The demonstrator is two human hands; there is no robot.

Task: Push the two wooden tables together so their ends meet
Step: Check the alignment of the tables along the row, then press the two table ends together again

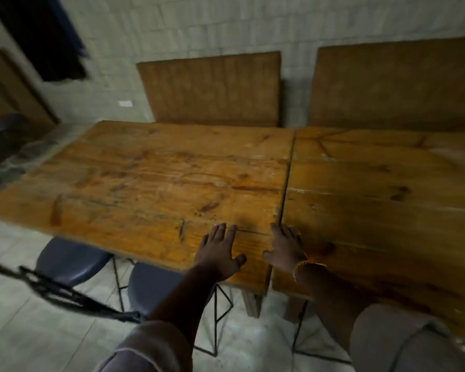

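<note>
Two worn wooden tables stand end to end. The left table [151,178] and the right table [373,200] are separated only by a thin dark seam running from the wall side toward me. My left hand [220,251] lies flat, fingers spread, on the near right corner of the left table. My right hand [286,247] rests flat on the near left corner of the right table, just beside the seam, with a yellow band on its wrist. Neither hand grips anything.
Two wooden bench backs [212,87] [395,81] stand against the tiled wall behind the tables. Two blue chairs with black wire legs [70,261] [151,285] are tucked under the left table's near edge. A dark strap [51,288] crosses the lower left.
</note>
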